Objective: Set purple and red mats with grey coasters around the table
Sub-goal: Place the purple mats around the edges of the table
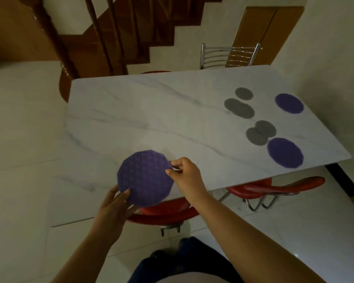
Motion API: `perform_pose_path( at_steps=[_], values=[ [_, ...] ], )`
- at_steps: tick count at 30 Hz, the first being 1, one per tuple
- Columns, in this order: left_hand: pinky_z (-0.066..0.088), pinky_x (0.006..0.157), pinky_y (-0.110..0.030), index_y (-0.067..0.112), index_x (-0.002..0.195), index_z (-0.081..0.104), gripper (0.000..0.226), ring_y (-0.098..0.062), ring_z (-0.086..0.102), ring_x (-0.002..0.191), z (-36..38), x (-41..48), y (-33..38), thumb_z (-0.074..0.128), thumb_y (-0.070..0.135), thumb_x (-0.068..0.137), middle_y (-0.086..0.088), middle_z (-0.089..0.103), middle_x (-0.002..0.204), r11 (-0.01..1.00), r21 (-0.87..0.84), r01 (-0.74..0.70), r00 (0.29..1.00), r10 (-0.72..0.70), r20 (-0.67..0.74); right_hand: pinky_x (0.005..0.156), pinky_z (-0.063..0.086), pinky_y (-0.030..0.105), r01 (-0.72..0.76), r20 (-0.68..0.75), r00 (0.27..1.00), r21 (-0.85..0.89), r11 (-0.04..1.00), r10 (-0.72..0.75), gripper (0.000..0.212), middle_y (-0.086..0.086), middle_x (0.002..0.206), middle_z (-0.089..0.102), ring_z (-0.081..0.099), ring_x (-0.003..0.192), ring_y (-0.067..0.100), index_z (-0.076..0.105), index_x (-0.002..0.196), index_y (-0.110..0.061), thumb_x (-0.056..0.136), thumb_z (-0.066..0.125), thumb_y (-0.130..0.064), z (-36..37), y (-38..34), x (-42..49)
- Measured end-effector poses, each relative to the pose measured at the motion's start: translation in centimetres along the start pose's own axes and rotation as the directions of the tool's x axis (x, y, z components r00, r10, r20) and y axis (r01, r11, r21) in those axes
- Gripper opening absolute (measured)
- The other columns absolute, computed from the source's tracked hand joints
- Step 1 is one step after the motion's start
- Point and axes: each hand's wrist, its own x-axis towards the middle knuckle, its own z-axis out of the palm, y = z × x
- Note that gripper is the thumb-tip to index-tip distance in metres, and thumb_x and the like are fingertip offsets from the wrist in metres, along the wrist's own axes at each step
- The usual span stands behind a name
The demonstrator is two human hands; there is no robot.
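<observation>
Hands (112, 203) (184, 172) pinch purple mat (145, 178), patterned face up, no long axis.

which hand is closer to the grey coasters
Right. The right hand pinches the held mat's right edge, on the side towards the grey coasters. The left hand grips the mat's lower left edge, farther away.

Dim, soft indoor light is washing the scene, and no hard shadows are falling on the worktop (151, 111). The floor (307, 237) at lower right is catching a pale sheen. The far mats (289, 103) are blurring, and straight lines are bowing toward the frame's edges.
</observation>
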Motion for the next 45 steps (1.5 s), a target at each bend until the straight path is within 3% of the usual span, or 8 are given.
perform_pose_path(
  at_steps=[6,11,16,20,27,33,39,45],
  values=[
    [0.060,0.068,-0.031,0.016,0.117,0.060,0.038,-0.023,0.071,0.094,-2.3,0.1,2.4,0.057,0.029,0.082,0.000,0.072,0.113,0.999,-0.043,0.006,1.000,-0.004,0.031,0.079,0.057,0.036,-0.249,0.160,0.965,0.310,0.917,0.208,0.010,0.009,0.090,0.067,0.065,0.081,0.018,0.057,0.085,-0.012,0.084,0.066,-0.007,1.5,-1.7,0.6],
    [0.060,0.075,-0.034,0.016,0.117,0.060,0.034,-0.025,0.071,0.095,-3.1,0.3,3.0,0.056,0.025,0.084,-0.003,0.072,0.112,0.996,-0.089,-0.022,0.999,0.024,0.022,0.076,0.058,0.039,-0.155,-0.009,0.987,0.177,0.972,0.159,0.016,0.010,0.093,0.065,0.064,0.082,0.022,0.060,0.091,-0.002,0.080,0.071,-0.009,0.8,-1.7,2.2],
    [0.061,0.072,-0.034,0.019,0.102,0.063,0.016,-0.023,0.072,0.088,-4.2,1.2,3.5,0.050,0.018,0.092,-0.002,0.073,0.105,0.991,-0.120,-0.054,0.997,0.047,-0.059,0.066,0.060,0.031,-0.295,0.050,0.949,0.483,0.825,0.310,0.011,0.018,0.101,0.066,0.068,0.084,0.025,0.059,0.088,-0.004,0.082,0.068,-0.003,-1.2,0.2,3.8],
    [0.061,0.069,-0.034,0.018,0.103,0.061,0.017,-0.024,0.073,0.087,-5.4,1.4,3.7,0.047,0.015,0.095,-0.003,0.072,0.104,0.990,-0.122,-0.076,0.992,0.063,-0.106,0.065,0.059,0.032,-0.327,-0.008,0.918,0.553,0.766,0.397,0.010,0.018,0.102,0.068,0.069,0.084,0.025,0.062,0.090,-0.005,0.082,0.067,-0.002,-2.2,2.8,4.9],
    [0.061,0.070,-0.035,0.022,0.102,0.064,0.019,-0.025,0.073,0.089,-8.3,1.4,3.5,0.047,0.015,0.097,0.000,0.075,0.102,0.986,-0.139,-0.094,0.974,0.062,-0.217,0.073,0.054,0.041,-0.429,-0.066,0.862,0.431,0.794,0.502,0.014,0.027,0.107,0.064,0.063,0.086,0.032,0.059,0.074,-0.010,0.083,0.066,-0.001,-0.3,6.3,6.1],
    [0.061,0.071,-0.035,0.024,0.099,0.068,0.020,-0.026,0.072,0.092,-7.8,1.3,2.8,0.049,0.016,0.096,-0.001,0.075,0.105,0.985,-0.148,-0.084,0.974,0.050,-0.220,0.076,0.054,0.039,-0.484,-0.095,0.839,0.320,0.815,0.536,0.013,0.024,0.106,0.063,0.062,0.089,0.031,0.058,0.085,-0.005,0.080,0.070,-0.004,1.5,8.3,6.6],
    [0.061,0.069,-0.032,0.027,0.092,0.072,0.025,-0.024,0.072,0.091,-6.9,0.7,2.4,0.050,0.015,0.094,0.001,0.074,0.104,0.990,-0.122,-0.073,0.980,0.049,-0.191,0.085,0.052,0.051,-0.445,-0.159,0.890,-0.088,0.891,0.428,0.030,0.021,0.106,0.067,0.064,0.095,0.037,0.063,0.100,0.001,0.078,0.073,-0.016,2.0,8.4,7.2],
    [0.061,0.072,-0.035,0.025,0.093,0.070,0.026,-0.023,0.072,0.090,-6.8,0.4,2.2,0.046,0.013,0.097,0.001,0.074,0.101,0.989,-0.129,-0.076,0.981,0.051,-0.186,0.083,0.054,0.050,-0.429,-0.123,0.903,-0.176,0.886,0.412,0.028,0.020,0.101,0.069,0.066,0.090,0.036,0.064,0.099,0.000,0.079,0.072,-0.018,2.6,8.7,7.2]
  ],
)
